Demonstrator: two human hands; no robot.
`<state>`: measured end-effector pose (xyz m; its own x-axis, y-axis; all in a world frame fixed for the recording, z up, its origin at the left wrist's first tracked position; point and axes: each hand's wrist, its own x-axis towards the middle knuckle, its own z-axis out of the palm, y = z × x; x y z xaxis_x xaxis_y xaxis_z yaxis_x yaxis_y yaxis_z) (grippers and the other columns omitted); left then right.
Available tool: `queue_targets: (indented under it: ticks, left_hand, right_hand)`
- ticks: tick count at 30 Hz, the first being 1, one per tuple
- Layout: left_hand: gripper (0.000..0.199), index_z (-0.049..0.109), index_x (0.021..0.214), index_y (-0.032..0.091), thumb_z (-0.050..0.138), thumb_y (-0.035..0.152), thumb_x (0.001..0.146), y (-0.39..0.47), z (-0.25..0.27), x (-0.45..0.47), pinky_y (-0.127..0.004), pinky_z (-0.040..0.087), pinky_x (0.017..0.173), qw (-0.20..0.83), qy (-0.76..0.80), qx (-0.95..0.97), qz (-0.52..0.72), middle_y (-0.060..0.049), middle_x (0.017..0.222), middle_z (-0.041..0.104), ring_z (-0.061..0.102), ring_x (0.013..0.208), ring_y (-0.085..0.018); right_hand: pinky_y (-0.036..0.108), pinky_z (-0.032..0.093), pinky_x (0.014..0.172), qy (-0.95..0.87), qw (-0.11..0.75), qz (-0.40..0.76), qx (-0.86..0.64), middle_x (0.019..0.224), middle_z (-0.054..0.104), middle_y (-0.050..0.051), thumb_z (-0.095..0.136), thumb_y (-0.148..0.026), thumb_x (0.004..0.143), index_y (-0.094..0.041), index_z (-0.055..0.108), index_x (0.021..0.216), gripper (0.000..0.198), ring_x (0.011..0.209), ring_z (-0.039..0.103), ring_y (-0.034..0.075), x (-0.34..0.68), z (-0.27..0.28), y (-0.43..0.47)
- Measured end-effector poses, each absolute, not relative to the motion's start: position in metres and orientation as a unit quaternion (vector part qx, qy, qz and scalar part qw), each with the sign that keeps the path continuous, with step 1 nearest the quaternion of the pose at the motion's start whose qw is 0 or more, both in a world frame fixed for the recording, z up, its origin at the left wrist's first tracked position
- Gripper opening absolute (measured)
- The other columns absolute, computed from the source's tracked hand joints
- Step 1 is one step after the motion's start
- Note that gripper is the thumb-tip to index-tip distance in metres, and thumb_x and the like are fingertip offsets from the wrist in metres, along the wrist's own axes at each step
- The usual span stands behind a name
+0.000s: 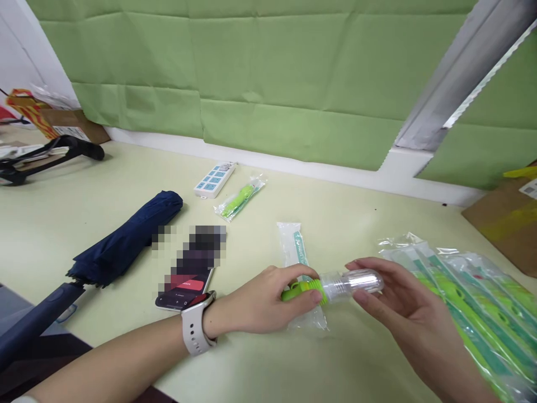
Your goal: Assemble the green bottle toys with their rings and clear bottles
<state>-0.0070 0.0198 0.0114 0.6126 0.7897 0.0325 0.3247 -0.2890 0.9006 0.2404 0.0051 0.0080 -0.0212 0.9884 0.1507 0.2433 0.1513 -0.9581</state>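
Note:
My left hand (pixel 268 296), wearing a white-strapped watch, is closed round the bright green, ribbed end (pixel 318 289) of a small device. A clear plastic tube (pixel 339 285) with a rounded tip joins onto that end and points right, lying nearly level. My right hand (pixel 403 305) pinches the clear tube near its tip between thumb and fingers. Below the device, on the table, lies a clear plastic wrapper (pixel 289 240) with a teal printed strip, partly hidden by my left hand. What lies inside the tube cannot be made out.
Several bagged green items (pixel 457 296) lie at the right, by a cardboard box (pixel 509 218). Another bagged green item (pixel 238 201) is near a white power strip (pixel 215 180). A phone (pixel 193 266) and a folded navy umbrella (pixel 126 238) lie on the left.

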Motion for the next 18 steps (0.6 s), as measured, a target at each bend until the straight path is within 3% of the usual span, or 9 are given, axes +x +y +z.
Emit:
queue_targets:
  ticks: [5,10,13,18]
  left_hand:
    - [0.028,0.059,0.106,0.022,0.055,0.048,0.098,0.019,0.012,-0.007,-0.024,0.030,0.049,0.459,0.360,0.772,0.254,0.008,0.066,0.046,0.040,0.053,-0.008]
    - [0.030,0.054,0.089,0.021,0.049,0.048,0.100,0.020,0.013,-0.006,-0.026,0.027,0.051,0.438,0.372,0.776,0.262,0.008,0.065,0.041,0.036,0.055,-0.008]
    - [0.033,0.048,0.080,0.022,0.050,0.048,0.100,0.020,0.014,-0.006,-0.028,0.024,0.051,0.427,0.389,0.772,0.266,0.009,0.063,0.034,0.030,0.054,-0.009]
    - [0.036,0.042,0.073,0.021,0.049,0.044,0.100,0.018,0.015,-0.006,-0.029,0.026,0.054,0.394,0.422,0.770,0.270,0.008,0.064,0.036,0.032,0.057,-0.010]
  right_hand:
    - [0.014,0.061,0.077,-0.579,0.496,0.372,-0.531,0.110,0.078,0.004,0.084,-0.042,0.075,-0.032,0.072,0.107,0.036,0.095,0.075,0.018,0.239,0.001,0.008]
    - [0.017,0.061,0.079,-0.556,0.521,0.325,-0.561,0.114,0.077,0.004,0.074,-0.052,0.083,-0.035,0.069,0.117,0.038,0.098,0.074,0.018,0.244,-0.003,0.010]
    - [0.023,0.061,0.082,-0.548,0.530,0.271,-0.588,0.117,0.075,0.003,0.066,-0.055,0.088,-0.038,0.065,0.125,0.041,0.103,0.072,0.019,0.245,-0.003,0.011]
    - [0.043,0.056,0.094,-0.605,0.480,0.165,-0.613,0.114,0.073,0.003,0.072,-0.049,0.082,-0.034,0.062,0.124,0.046,0.102,0.068,0.026,0.244,-0.008,0.018]
